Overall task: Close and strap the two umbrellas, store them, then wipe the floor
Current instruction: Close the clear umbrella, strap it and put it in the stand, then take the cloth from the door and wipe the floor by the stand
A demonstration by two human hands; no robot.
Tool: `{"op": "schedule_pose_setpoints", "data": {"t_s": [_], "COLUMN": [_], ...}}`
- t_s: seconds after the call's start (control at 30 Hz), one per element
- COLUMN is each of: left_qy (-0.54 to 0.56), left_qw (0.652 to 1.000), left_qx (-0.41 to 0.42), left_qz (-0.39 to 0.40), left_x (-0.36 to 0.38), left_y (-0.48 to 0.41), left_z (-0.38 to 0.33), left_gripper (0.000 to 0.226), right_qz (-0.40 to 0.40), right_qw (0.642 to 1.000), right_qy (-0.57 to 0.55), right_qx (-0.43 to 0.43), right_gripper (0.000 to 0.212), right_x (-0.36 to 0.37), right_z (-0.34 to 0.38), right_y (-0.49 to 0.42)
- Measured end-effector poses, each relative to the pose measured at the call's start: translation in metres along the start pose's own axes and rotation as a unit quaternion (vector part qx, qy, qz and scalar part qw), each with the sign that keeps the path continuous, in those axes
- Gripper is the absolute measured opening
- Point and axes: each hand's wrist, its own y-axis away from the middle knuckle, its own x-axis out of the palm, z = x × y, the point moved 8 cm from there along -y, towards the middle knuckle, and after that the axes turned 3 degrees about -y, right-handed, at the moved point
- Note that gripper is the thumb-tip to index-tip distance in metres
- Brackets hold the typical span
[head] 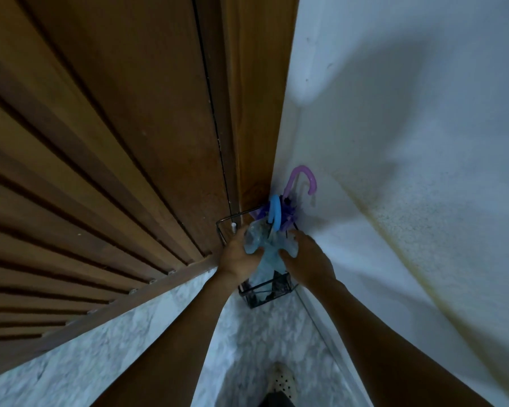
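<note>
A pale shoe (281, 380) dotted with dark spots stands nearest, on the white marbled floor (159, 348). Two bare forearms reach away from it toward the corner where a brown wooden door (130, 142) meets a white wall (394, 142).

The left grip (238, 254) is curled round the near side of the blue umbrella (265, 254), its fingers wrapped into the pale, see-through canopy. The right grip (303, 257) holds the other side of the same bundle, thumb pressed into the fabric and fingers lying over a fold of it. Both grips are closed on the canopy, which is gathered but looks loose and crumpled between them; whether a strap is fastened cannot be told.

The blue umbrella stands handle-up inside a black wire stand (265, 292), whose base rests on the floor tight in the corner. The stand's upper rim shows just beyond the left grip, beside the door frame. The umbrella's bright blue hooked handle (275, 214) rises just past the hands.

Behind it, in the same stand and touching the blue one, is the purple umbrella (288, 212), its dark folds and pale rib tips bunched together. Its curved lilac handle (303, 177) sticks up farthest, leaning against the wall. A broad soft shadow lies across the wall above.
</note>
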Motion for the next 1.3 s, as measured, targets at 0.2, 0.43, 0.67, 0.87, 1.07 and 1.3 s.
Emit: {"op": "schedule_pose_setpoints", "data": {"t_s": [0.2,0.43,0.67,0.87,1.07,1.3], "left_qy": [-0.047,-0.141,-0.142,-0.196,-0.221,-0.226], "left_qw": [0.998,0.984,0.961,0.902,0.866,0.822], "left_qx": [0.001,0.061,0.089,0.098,0.084,0.083], "left_qz": [-0.051,-0.085,-0.219,-0.371,-0.440,-0.516], "left_x": [-0.066,-0.169,-0.283,-0.351,-0.394,-0.447], "left_y": [0.077,0.213,0.366,0.517,0.645,0.751], "left_z": [-0.070,-0.186,-0.272,-0.287,-0.277,-0.263], "left_gripper": [0.029,0.019,0.011,0.010,0.011,0.012], "right_qz": [-0.085,-0.055,0.035,0.105,0.151,0.187], "right_qw": [0.995,0.985,0.949,0.901,0.862,0.813], "right_qy": [-0.031,-0.082,-0.092,-0.101,-0.106,-0.093], "right_qx": [-0.043,-0.143,-0.300,-0.408,-0.473,-0.543], "right_gripper": [0.043,0.048,0.044,0.043,0.040,0.038], "right_x": [-0.051,-0.102,-0.121,-0.101,-0.058,-0.006], "right_z": [0.078,0.224,0.387,0.480,0.536,0.609], "right_y": [0.069,0.171,0.280,0.386,0.478,0.564]}}
